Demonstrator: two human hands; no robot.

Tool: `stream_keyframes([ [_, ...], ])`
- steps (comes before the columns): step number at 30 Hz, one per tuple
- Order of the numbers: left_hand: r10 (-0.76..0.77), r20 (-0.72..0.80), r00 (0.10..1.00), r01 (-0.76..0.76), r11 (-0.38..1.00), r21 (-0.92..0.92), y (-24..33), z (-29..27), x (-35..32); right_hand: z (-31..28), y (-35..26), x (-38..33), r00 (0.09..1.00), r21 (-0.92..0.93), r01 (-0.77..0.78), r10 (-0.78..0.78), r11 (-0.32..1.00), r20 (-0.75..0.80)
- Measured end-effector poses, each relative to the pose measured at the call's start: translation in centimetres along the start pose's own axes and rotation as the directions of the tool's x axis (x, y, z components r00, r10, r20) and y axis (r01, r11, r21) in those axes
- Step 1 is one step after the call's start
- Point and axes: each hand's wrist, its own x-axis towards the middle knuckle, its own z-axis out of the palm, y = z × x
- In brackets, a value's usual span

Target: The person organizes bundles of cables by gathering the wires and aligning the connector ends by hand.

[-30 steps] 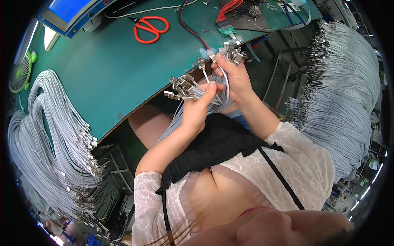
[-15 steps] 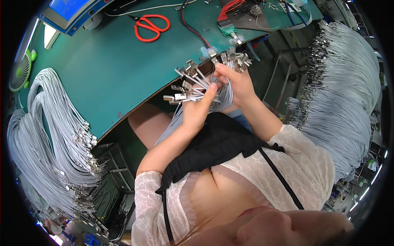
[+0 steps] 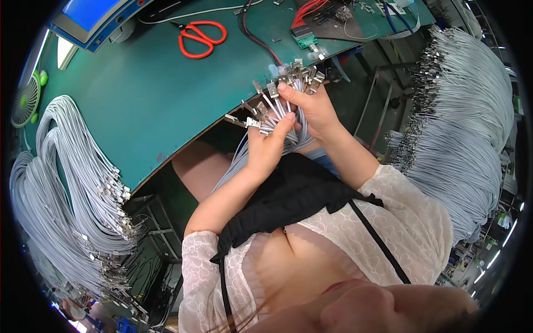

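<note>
At the table's front edge, I hold a bunch of light grey USB cables [image 3: 240,157] with bare metal plugs fanned out at the top. My left hand [image 3: 265,149] is closed round one part of the bunch, its thumb pressed along the cables. Beside it, my right hand [image 3: 317,111] grips another part, with its thumb against the plugs. The two groups of plugs nearly touch between my thumbs. My fingers behind the cables are mostly hidden. The cable tails run down over my lap.
Red-handled scissors [image 3: 203,40] lie on the green table [image 3: 144,100]. A small green circuit board [image 3: 304,39] with red wires sits at the table's far edge. Thick cable bundles hang over the left side [image 3: 61,183] and the right rack [image 3: 466,127]. A blue-framed screen [image 3: 91,22] stands far left.
The right hand has come slightly left and down, closer to the left hand. The plugs between the hands have shifted, and the left group's spread is narrower.
</note>
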Motion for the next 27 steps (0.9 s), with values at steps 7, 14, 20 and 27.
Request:
stream_keyframes([
  [7, -0.008, 0.022, 1.000, 0.006, 0.998, 0.055, 0.4, 0.0, -1.0, 0.4, -0.4, -1.5, 0.989, 0.130, -0.005, 0.024, 0.991, -0.149],
  [14, -0.059, 0.061, 0.996, 0.050, 0.988, 0.144, 0.7, -0.9, -0.7, -0.4, 0.7, 0.2, 0.977, 0.117, 0.058, -0.032, 0.991, -0.209],
  [20, -0.011, 0.016, 1.000, 0.011, 1.000, 0.010, -0.2, -0.8, 0.6, -0.1, -0.3, 0.1, 0.997, 0.181, -0.068, 0.074, 0.981, -0.025],
  [27, -0.189, 0.194, 0.963, 0.202, 0.978, -0.050, 0.7, -1.7, 2.0, -0.2, -0.8, 0.2, 0.978, 0.081, -0.172, 0.160, 0.982, 0.137],
])
